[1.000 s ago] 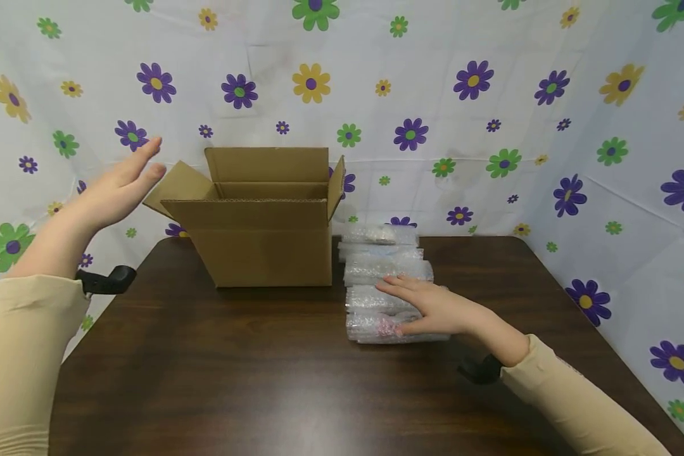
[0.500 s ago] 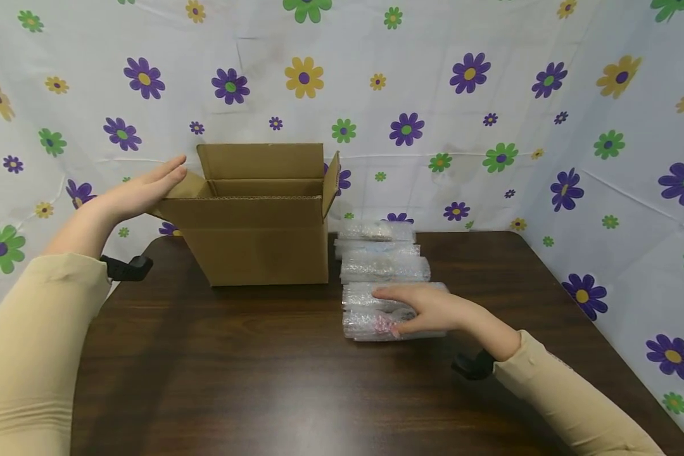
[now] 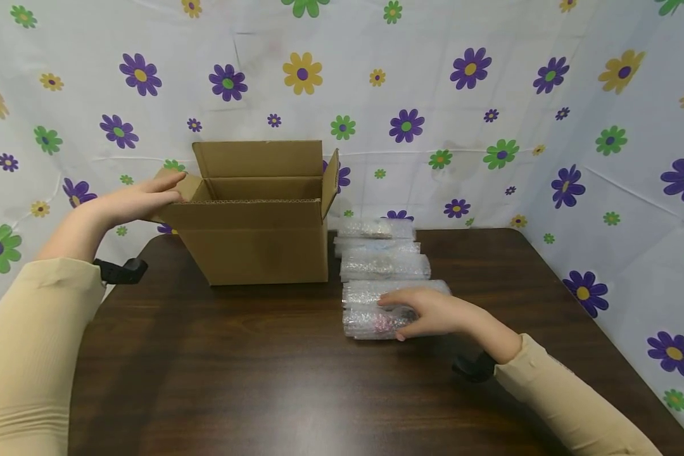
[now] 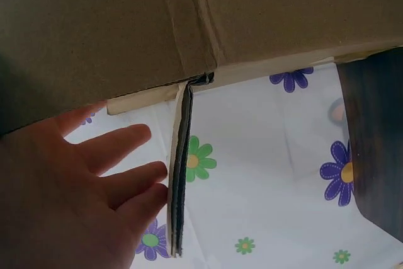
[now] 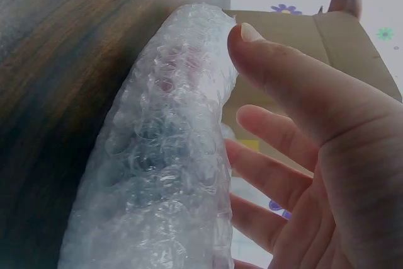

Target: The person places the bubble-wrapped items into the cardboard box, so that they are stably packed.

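Note:
An open cardboard box (image 3: pixel 256 247) stands at the back left of the table, its flaps raised. My left hand (image 3: pixel 137 204) lies over its left side flap (image 3: pixel 190 188); in the left wrist view the loosely extended fingers reach to the edge of the flap (image 4: pixel 178 174). To the right of the box, several bubble-wrapped bundles (image 3: pixel 384 266) lie in a row. Over the nearest bundle (image 3: pixel 365 323), with pink showing through its wrap, is my right hand (image 3: pixel 433 310). The right wrist view shows its thumb (image 5: pixel 296 80) spread from the fingers, beside the wrapped bundle (image 5: pixel 157 137).
The dark wood table (image 3: pixel 251 373) extends in front of the box and bundles. A white flowered cloth (image 3: pixel 365 95) hangs behind and along the right side. Another raised flap (image 3: pixel 330 183) leans outward on the box's right, toward the bundles.
My left hand has come down and right, from the air beside the box onto its left flap. My right hand has lowered toward the nearest bundle, its fingers bending more.

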### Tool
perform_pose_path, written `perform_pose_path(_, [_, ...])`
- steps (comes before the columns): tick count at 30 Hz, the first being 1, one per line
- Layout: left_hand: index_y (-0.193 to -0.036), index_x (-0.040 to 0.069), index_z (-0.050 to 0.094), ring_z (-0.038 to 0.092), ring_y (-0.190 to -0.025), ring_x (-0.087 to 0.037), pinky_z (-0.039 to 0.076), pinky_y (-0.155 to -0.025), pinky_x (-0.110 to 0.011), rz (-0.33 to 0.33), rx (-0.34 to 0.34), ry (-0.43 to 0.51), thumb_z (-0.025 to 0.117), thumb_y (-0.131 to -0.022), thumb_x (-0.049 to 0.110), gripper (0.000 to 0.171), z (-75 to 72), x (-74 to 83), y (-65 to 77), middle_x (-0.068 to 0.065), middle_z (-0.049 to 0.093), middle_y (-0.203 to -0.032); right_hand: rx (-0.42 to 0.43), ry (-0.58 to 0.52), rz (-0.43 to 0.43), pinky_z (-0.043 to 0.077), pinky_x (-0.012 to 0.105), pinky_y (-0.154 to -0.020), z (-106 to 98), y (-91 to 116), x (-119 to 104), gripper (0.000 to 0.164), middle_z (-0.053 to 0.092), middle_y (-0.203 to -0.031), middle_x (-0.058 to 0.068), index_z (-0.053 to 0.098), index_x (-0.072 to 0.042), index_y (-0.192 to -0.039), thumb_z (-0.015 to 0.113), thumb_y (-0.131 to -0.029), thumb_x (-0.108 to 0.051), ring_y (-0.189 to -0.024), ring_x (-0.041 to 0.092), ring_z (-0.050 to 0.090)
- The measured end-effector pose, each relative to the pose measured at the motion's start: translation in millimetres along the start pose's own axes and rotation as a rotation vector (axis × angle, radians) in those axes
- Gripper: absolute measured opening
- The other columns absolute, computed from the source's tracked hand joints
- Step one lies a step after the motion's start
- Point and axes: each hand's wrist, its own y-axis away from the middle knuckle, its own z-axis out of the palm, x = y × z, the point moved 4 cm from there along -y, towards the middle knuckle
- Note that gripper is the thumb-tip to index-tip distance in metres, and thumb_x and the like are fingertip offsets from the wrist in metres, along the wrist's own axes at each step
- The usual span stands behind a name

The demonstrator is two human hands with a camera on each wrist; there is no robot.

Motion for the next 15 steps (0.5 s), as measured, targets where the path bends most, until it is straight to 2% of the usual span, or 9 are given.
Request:
perform_pose_path(4, [-0.155,0.008,-0.002,0.005,-0.138,-0.056,0.018,-0.104,-0.070,-0.011,-0.037,0.015,0.034,-0.104,0.040,0.071,2.3,-1.7,-0.7,-0.028,-0.006,-0.157,0.032,0.017,-0.025,0.041,0.046,-0.102,1.2,1.5,0.9,0.058,0.055,-0.138,0.009,0.059,-0.010,-0.133,0.077,-0.083,-0.033,-0.128,0.026,0.049])
perform_pose_path(7, [-0.154,0.002,-0.001,0.000,-0.138,-0.057,0.014,-0.104,-0.071,-0.021,-0.069,0.027,0.033,-0.105,0.037,0.070,3.0,-4.7,-0.9,-0.032,-0.007,-0.155,0.054,0.027,-0.041,0.042,0.046,-0.101,2.2,1.6,1.5,0.055,0.058,-0.133,0.007,0.062,-0.010,-0.130,0.078,-0.083,-0.031,-0.125,0.026,0.052])
perform_pose_path(10, [-0.154,0.000,0.002,-0.006,-0.138,-0.056,0.007,-0.103,-0.074,-0.025,-0.088,0.009,0.032,-0.105,0.037,0.068,2.9,-7.0,-0.3,-0.032,-0.006,-0.155,0.065,0.030,-0.050,0.043,0.045,-0.100,3.1,1.6,2.4,0.052,0.062,-0.129,0.004,0.064,-0.011,-0.128,0.079,-0.082,-0.029,-0.122,0.025,0.054])
perform_pose_path(15, [-0.155,0.003,0.004,-0.011,-0.138,-0.054,0.003,-0.100,-0.076,-0.047,-0.121,0.013,0.030,-0.105,0.041,0.068,3.2,-8.1,0.6,-0.031,-0.008,-0.156,0.055,0.031,-0.043,0.044,0.043,-0.099,5.1,1.5,4.6,0.051,0.064,-0.125,0.002,0.064,-0.011,-0.127,0.079,-0.081,-0.029,-0.119,0.023,0.056])
